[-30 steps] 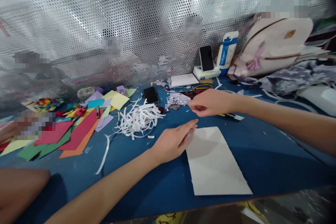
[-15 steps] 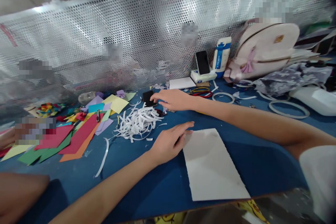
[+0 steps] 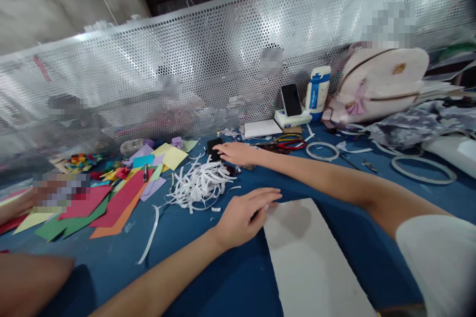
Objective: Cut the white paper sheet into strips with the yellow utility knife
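Note:
My left hand (image 3: 246, 217) is at the top left corner of a white rectangular board (image 3: 316, 262), its fingers stretched out and the thumb below them. Across the table my right hand (image 3: 237, 152) reaches leftward, fingers extended onto a small black block-like object (image 3: 213, 150); what it is I cannot make out. Just in front of that object lies a tangled heap of white paper strips (image 3: 201, 182). A single loose strip (image 3: 150, 235) lies to its left. Neither hand visibly grips anything.
Coloured paper sheets (image 3: 124, 193) spread at left, near another person's arm. Scissors (image 3: 293, 144), white rings (image 3: 323, 151), a tissue pack (image 3: 293, 118) with a phone (image 3: 291, 100), a bottle (image 3: 318, 93) and a backpack (image 3: 383, 81) stand along the perforated metal screen (image 3: 208, 59).
The view has tilted up, so everything sits lower. My right hand has come down with its fingertips onto the black object. My left hand stays by the board's corner.

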The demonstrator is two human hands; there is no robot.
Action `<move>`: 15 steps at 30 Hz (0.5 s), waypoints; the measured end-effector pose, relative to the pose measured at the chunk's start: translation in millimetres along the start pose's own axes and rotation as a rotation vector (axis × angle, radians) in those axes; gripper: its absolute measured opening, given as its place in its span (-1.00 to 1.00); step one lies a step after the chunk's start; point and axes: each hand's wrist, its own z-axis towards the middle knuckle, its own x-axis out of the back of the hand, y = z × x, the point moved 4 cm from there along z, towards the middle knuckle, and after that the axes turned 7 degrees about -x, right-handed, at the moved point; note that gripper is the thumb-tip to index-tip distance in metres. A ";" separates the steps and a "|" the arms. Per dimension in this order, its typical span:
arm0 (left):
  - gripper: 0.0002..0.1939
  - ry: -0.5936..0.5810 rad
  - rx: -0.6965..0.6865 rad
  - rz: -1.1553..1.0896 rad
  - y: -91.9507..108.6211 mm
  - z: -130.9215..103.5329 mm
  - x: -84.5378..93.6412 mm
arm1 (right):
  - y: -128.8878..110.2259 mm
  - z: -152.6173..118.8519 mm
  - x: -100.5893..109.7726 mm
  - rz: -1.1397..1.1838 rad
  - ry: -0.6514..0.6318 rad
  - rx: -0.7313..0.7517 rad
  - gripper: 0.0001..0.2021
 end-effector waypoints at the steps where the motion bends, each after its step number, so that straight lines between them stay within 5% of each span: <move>1: -0.70 -0.001 -0.005 0.004 -0.4 -0.4 0.0 | 0.8 0.2 -1.6 0.007 -0.007 0.001 -0.65; 15: -0.63 0.088 0.023 -0.036 -3.7 -1.0 2.4 | 32.4 25.5 -19.1 0.257 0.047 -0.189 -0.64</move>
